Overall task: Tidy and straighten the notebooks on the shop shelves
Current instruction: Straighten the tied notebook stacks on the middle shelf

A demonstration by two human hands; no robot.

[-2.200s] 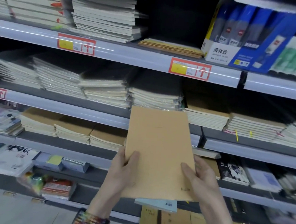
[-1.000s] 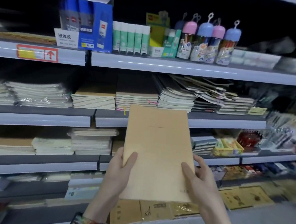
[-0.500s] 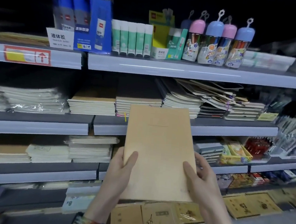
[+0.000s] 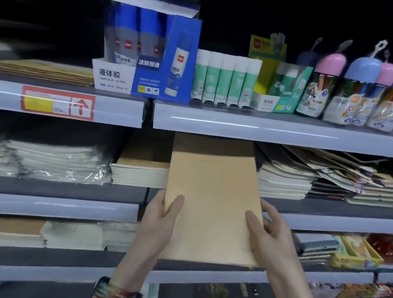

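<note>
Head view: at frame centre, one kraft notebook [image 4: 212, 203] is gripped by two hands, left hand [image 4: 160, 218] and right hand [image 4: 266, 233], thumbs on its cover, its far end tucked between a brown stack [image 4: 140, 170] and a pale stack [image 4: 284, 180] on the middle shelf [image 4: 325, 222]. Shelving seems in hand; next, a level push, squared with those two stacks, is needed. Five green glue sticks [image 4: 226, 78] are counted above.

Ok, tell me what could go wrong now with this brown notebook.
The brown notebook reaches in between the kraft stack and the white-edged stack; a skewed push may knock either crooked. The fanned pile further right looks loose and might slide if nudged. The left hand and right hand grip only its near end; it could sag.
</note>
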